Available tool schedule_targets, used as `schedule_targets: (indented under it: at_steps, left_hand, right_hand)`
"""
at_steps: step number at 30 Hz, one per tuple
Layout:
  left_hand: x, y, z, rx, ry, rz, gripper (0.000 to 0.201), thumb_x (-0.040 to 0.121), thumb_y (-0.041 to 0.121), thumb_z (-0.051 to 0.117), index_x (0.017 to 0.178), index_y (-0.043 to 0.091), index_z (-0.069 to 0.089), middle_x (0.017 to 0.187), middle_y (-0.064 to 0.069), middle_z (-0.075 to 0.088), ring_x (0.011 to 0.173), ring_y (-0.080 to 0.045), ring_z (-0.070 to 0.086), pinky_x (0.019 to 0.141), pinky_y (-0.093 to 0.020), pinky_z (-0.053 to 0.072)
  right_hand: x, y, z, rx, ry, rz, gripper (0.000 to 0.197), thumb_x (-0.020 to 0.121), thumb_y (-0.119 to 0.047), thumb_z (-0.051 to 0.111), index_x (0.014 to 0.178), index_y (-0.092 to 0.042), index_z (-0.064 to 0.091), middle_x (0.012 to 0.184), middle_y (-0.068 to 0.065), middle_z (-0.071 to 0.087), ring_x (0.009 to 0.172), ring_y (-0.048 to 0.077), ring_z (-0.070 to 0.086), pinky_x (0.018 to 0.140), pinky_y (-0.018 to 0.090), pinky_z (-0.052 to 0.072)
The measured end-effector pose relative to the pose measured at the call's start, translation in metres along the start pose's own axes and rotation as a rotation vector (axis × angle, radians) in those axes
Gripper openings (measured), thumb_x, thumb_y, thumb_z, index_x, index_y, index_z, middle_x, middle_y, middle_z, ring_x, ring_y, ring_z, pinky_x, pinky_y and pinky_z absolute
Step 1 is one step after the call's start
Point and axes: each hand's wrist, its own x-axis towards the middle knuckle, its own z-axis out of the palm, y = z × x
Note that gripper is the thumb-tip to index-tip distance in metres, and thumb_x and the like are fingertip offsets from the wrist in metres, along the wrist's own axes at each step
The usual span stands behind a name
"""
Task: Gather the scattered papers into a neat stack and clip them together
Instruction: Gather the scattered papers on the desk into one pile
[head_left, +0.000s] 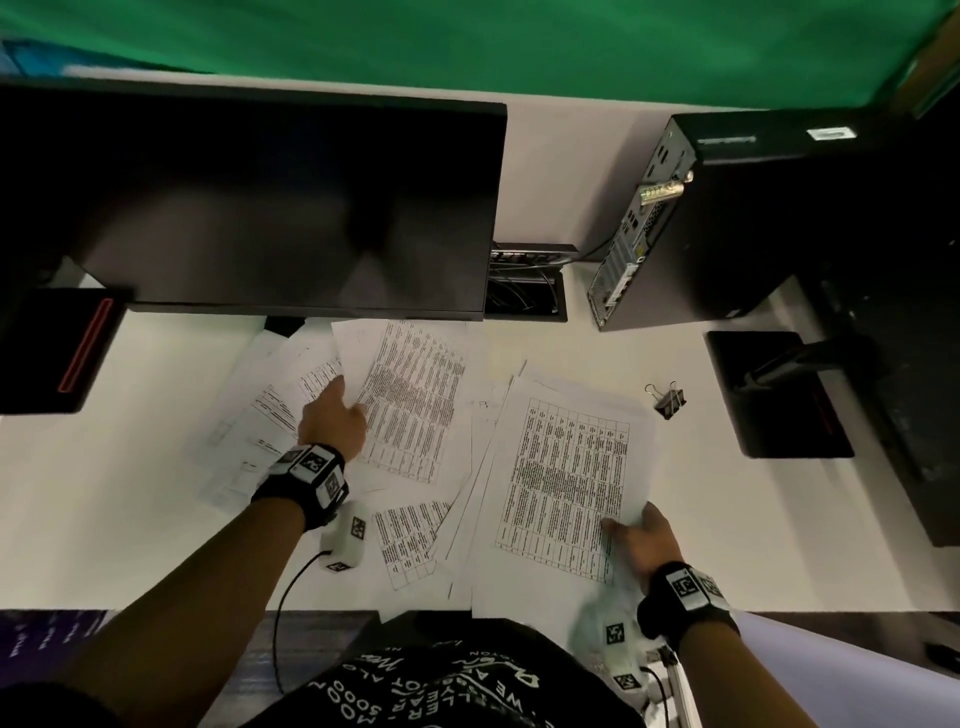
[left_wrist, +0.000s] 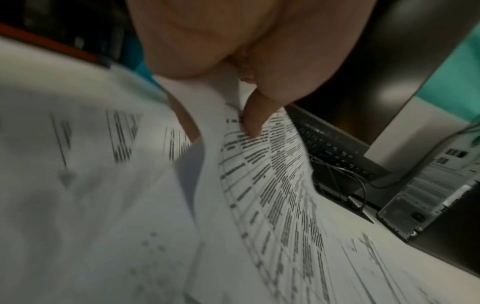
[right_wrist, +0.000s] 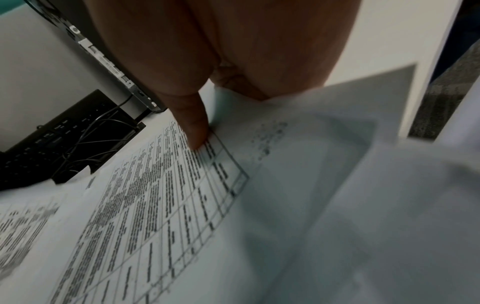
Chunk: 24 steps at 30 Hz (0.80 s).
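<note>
Several printed sheets lie fanned across the white desk (head_left: 753, 519). My left hand (head_left: 349, 397) pinches the left edge of a table-printed sheet (head_left: 415, 400). In the left wrist view its thumb (left_wrist: 255, 119) lies on top of that sheet (left_wrist: 272, 185), which curls up, and the fingers are underneath. My right hand (head_left: 629, 519) pinches the near right corner of another table-printed sheet (head_left: 566, 483). In the right wrist view its thumb (right_wrist: 194, 127) presses on that sheet's print (right_wrist: 168, 205). A black binder clip (head_left: 668, 401) sits on the desk, right of the papers and apart from both hands.
A dark monitor (head_left: 260, 208) overhangs the far papers. A PC tower (head_left: 727, 223) stands at the back right, with an open cable box (head_left: 524, 296) beside it. A black stand base (head_left: 774, 395) lies right of the clip. The papers overhang the desk's front edge (head_left: 208, 609).
</note>
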Motion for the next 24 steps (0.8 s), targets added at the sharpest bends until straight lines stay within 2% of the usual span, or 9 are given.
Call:
schedule_targets:
  at_steps: [5, 8, 10, 13, 15, 18, 20, 21, 24]
  left_hand:
    - [-0.023, -0.006, -0.055, 0.046, 0.083, 0.183, 0.035, 0.087, 0.018, 0.068, 0.117, 0.007, 0.055, 0.113, -0.014, 0.066, 0.109, -0.035, 0.059, 0.093, -0.042, 0.049]
    - [-0.036, -0.001, -0.083, -0.092, 0.003, 0.295, 0.033, 0.079, 0.017, 0.078, 0.105, 0.020, 0.059, 0.095, 0.004, 0.068, 0.088, -0.015, 0.065, 0.079, -0.028, 0.051]
    - [-0.044, 0.004, -0.095, -0.336, -0.114, 0.338, 0.038, 0.076, 0.013, 0.080, 0.109, 0.019, 0.062, 0.099, 0.008, 0.072, 0.090, -0.008, 0.068, 0.078, -0.024, 0.052]
    - [-0.043, -0.004, -0.095, -0.668, -0.237, 0.238, 0.048, 0.076, 0.011, 0.079, 0.120, 0.018, 0.062, 0.112, -0.001, 0.072, 0.104, -0.020, 0.069, 0.088, -0.042, 0.054]
    - [-0.038, -0.016, -0.081, -0.649, -0.230, 0.154, 0.051, 0.074, 0.026, 0.083, 0.120, 0.022, 0.061, 0.113, 0.000, 0.072, 0.105, -0.021, 0.068, 0.091, -0.046, 0.053]
    - [-0.035, -0.037, -0.051, -0.334, -0.170, 0.048, 0.064, 0.077, 0.051, 0.073, 0.130, 0.020, 0.053, 0.127, -0.001, 0.063, 0.117, -0.024, 0.058, 0.099, -0.039, 0.045]
    - [-0.038, -0.048, -0.030, -0.145, -0.197, -0.011, 0.060, 0.091, 0.038, 0.061, 0.141, 0.012, 0.040, 0.142, -0.008, 0.048, 0.125, -0.026, 0.049, 0.097, -0.031, 0.040]
    - [-0.040, -0.052, -0.020, -0.126, -0.232, -0.041, 0.054, 0.094, 0.027, 0.059, 0.142, 0.010, 0.038, 0.141, -0.009, 0.048, 0.119, -0.026, 0.050, 0.090, -0.028, 0.039]
    - [-0.038, -0.074, 0.003, -0.134, -0.293, -0.086, 0.056, 0.086, 0.005, 0.067, 0.136, 0.008, 0.042, 0.134, -0.012, 0.053, 0.107, -0.023, 0.053, 0.084, -0.029, 0.043]
  right_hand:
    - [-0.001, -0.009, 0.006, 0.027, -0.022, -0.026, 0.029, 0.086, -0.005, 0.068, 0.114, -0.007, 0.060, 0.108, 0.010, 0.071, 0.098, 0.030, 0.068, 0.095, 0.046, 0.053]
    - [0.000, -0.013, 0.014, 0.016, -0.054, -0.027, 0.029, 0.086, -0.005, 0.067, 0.113, -0.008, 0.058, 0.106, 0.010, 0.071, 0.096, 0.031, 0.068, 0.093, 0.048, 0.055]
    - [-0.001, -0.017, 0.018, 0.005, -0.069, -0.030, 0.028, 0.085, -0.005, 0.068, 0.111, -0.009, 0.058, 0.105, 0.009, 0.070, 0.095, 0.031, 0.067, 0.092, 0.048, 0.055]
    - [-0.002, -0.021, 0.018, 0.019, -0.076, -0.052, 0.021, 0.083, 0.004, 0.066, 0.094, -0.013, 0.061, 0.090, 0.004, 0.071, 0.085, 0.028, 0.065, 0.083, 0.040, 0.052]
    - [-0.004, -0.022, 0.018, 0.025, -0.085, -0.050, 0.021, 0.082, 0.003, 0.067, 0.093, -0.014, 0.061, 0.091, 0.005, 0.070, 0.085, 0.028, 0.064, 0.084, 0.040, 0.051]
    - [-0.001, -0.015, 0.018, 0.047, -0.086, -0.041, 0.030, 0.081, -0.004, 0.070, 0.109, -0.010, 0.059, 0.106, 0.010, 0.071, 0.096, 0.030, 0.066, 0.094, 0.048, 0.052]
    - [-0.001, -0.013, 0.018, 0.040, -0.090, -0.054, 0.029, 0.082, -0.003, 0.069, 0.108, -0.013, 0.061, 0.106, 0.009, 0.072, 0.097, 0.030, 0.067, 0.096, 0.050, 0.051]
    - [0.001, -0.010, 0.018, 0.038, -0.095, -0.052, 0.027, 0.082, -0.004, 0.069, 0.105, -0.017, 0.062, 0.104, 0.007, 0.073, 0.096, 0.031, 0.068, 0.095, 0.051, 0.052]
    - [0.005, -0.001, 0.018, 0.048, -0.099, -0.039, 0.027, 0.078, -0.013, 0.071, 0.103, -0.017, 0.063, 0.101, 0.005, 0.075, 0.093, 0.031, 0.070, 0.091, 0.055, 0.055]
